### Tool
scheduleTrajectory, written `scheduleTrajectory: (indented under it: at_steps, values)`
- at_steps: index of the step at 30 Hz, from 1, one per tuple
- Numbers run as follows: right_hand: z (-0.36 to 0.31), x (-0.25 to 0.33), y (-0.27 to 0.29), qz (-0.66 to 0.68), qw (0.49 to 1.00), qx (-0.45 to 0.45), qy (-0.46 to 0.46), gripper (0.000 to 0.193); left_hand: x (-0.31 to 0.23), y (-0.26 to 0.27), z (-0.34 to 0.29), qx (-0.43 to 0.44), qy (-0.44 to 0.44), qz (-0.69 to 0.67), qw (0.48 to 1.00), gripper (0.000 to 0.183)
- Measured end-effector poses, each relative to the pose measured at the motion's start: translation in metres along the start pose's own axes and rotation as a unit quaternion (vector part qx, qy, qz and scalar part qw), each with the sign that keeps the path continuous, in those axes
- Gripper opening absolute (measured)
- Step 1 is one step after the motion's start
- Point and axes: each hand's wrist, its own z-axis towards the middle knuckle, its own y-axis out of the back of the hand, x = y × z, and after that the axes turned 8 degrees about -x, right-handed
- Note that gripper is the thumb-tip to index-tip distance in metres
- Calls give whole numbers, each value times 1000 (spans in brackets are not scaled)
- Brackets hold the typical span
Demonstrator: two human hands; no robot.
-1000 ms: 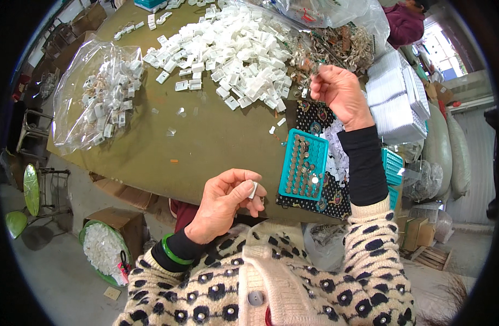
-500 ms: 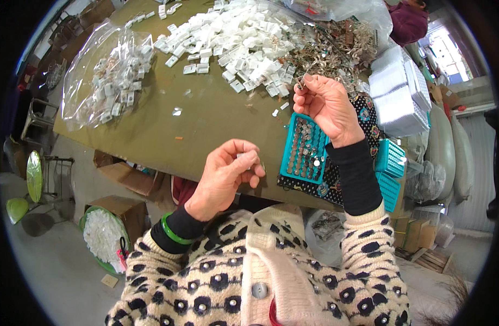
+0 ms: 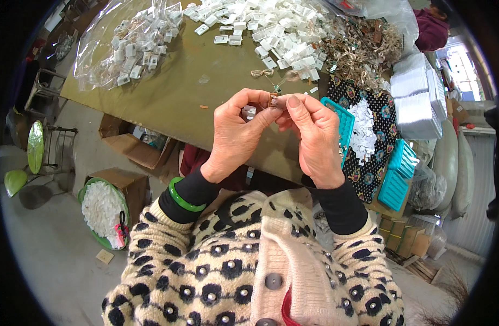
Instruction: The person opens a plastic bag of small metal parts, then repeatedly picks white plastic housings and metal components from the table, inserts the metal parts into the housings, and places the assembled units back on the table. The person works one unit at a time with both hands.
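Observation:
My left hand [image 3: 239,130] is closed, thumb and forefinger pinching a small brown rectangular piece with thin wires [image 3: 273,99]. A white bit [image 3: 249,112] shows within the curl of its fingers. Meeting it from the right, my right hand [image 3: 315,136] has its fingertips pressed together against the same spot; what they grip is hidden. Loose wires [image 3: 276,86] trail above the fingertips. Behind the right hand stands a turquoise tray [image 3: 343,122], largely covered by that hand.
White plastic casings [image 3: 282,32] are heaped at the back, beside a tangle of wired parts [image 3: 363,49]. A clear bag of casings [image 3: 143,43] lies left. White pieces [image 3: 362,130] rest on patterned cloth [image 3: 377,179]. Stacked white trays [image 3: 412,95] and turquoise trays [image 3: 393,190] stand right.
My right hand has come from the wired parts toward my left, and both now meet over the table. My left hand has risen. The view has shifted, bringing the white pieces on the cloth into sight.

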Motion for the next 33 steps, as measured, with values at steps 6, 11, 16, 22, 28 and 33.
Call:
scheduleTrajectory:
  at_steps: [6, 11, 16, 22, 28, 33]
  values:
    - [10, 7, -4, -405, 795, -30, 450, 31, -1, 13, 1, 31, 57, -98, 993, 16]
    - [21, 5, -1, -431, 770, 26, 470, 27, -6, 20, 1, 57, 119, -157, 979, 17]
    - [16, 1, 1, -425, 784, 16, 451, 19, -10, 18, -2, 21, 57, -105, 993, 19]
    - [9, 2, 1, -379, 825, 29, 418, 16, -12, 20, -5, 34, 204, -300, 931, 17]
    - [1, 1, 2, -373, 836, -11, 402, 15, -13, 16, -10, 61, 282, -373, 882, 15]
    - [-1, -1, 7, -288, 882, -21, 371, 12, -14, 14, -14, 120, 280, -390, 869, 14]
